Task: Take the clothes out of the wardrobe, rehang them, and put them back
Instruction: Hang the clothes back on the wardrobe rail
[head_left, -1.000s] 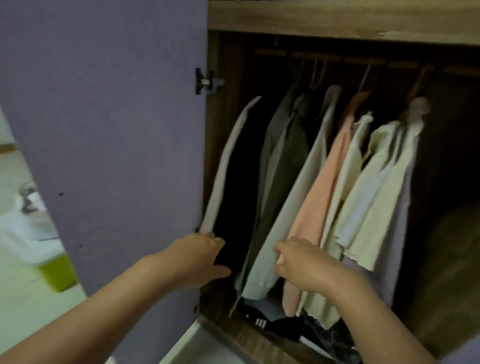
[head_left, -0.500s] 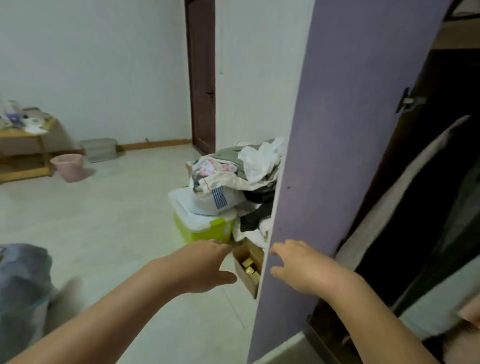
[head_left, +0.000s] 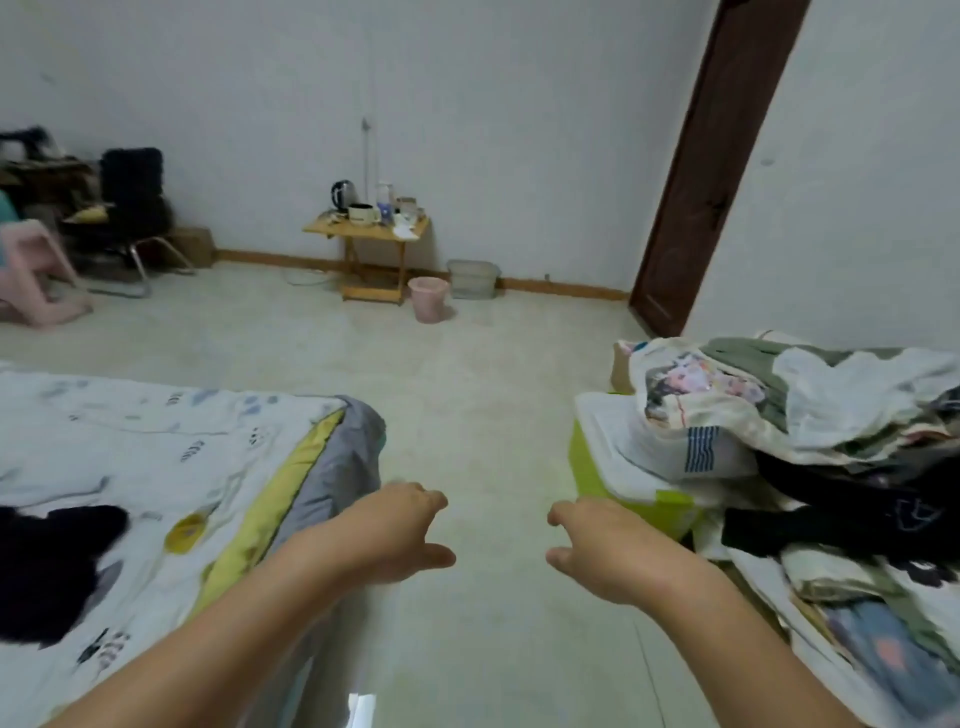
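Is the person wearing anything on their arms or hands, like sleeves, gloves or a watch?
No. Both forearms are bare as far as the view shows: no sleeves, gloves, watch or rings on the left hand or the right hand.

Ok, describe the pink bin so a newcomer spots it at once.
Find the wooden table against the far wall. The pink bin stands on the floor by its right legs. Its neighbour, the box behind it, is grey and rectangular; the bin is round and pink.
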